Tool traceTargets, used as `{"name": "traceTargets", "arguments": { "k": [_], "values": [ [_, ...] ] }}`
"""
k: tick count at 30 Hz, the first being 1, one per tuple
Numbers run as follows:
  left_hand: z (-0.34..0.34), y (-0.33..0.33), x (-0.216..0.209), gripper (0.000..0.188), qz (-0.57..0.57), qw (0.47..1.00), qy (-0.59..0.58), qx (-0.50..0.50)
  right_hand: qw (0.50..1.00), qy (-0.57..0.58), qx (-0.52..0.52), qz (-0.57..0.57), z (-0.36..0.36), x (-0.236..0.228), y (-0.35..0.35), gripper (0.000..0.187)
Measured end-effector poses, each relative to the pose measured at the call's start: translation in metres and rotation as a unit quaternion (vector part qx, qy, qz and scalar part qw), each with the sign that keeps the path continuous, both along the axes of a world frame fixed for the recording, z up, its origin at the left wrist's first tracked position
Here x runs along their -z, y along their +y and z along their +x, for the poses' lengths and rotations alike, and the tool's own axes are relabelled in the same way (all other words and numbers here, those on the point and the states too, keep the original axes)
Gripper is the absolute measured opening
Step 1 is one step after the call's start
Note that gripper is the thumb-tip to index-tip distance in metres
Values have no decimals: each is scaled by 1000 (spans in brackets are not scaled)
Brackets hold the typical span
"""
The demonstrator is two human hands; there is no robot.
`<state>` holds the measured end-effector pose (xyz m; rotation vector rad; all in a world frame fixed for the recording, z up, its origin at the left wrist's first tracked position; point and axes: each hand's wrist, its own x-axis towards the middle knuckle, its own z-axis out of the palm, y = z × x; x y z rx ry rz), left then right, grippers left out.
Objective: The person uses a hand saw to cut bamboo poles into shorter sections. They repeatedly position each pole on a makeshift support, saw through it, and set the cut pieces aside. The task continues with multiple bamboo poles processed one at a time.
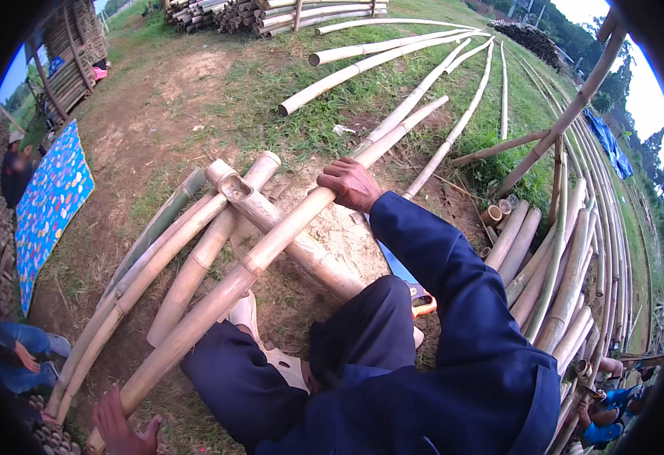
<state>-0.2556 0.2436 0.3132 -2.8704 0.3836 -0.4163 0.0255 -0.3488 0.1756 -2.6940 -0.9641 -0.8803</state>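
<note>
A long pale bamboo pole (252,258) slants from the lower left up across the middle. My right hand (351,184) is wrapped over its upper part. Down at the pole's near end, my left hand (125,431) lies against it with the thumb spread away from the fingers. Under the pole runs a thicker bamboo log (320,265) with a notch cut near its far end, its other end by my knee. It crosses another bamboo piece (207,262). A handsaw (396,262) with a blue blade and orange handle lies beside my right leg, partly behind my sleeve.
Long bamboo poles (381,72) stretch over the grass ahead. Cut bamboo lengths (567,280) are piled at right beside a slanted wooden post (575,114). A blue patterned sheet (55,205) stands at left. Other people are at the left and lower right edges. Pale sawdust (347,235) covers the ground.
</note>
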Motion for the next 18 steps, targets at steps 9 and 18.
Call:
{"name": "traceTargets", "arguments": {
  "k": [9,18],
  "values": [
    [128,-117,32,46,-96,994,17,43,829,-4,293,477,10,-14,-46,94],
    [222,-352,53,39,-134,970,109,170,302,220,-142,917,-30,0,117,61]
  ]
}}
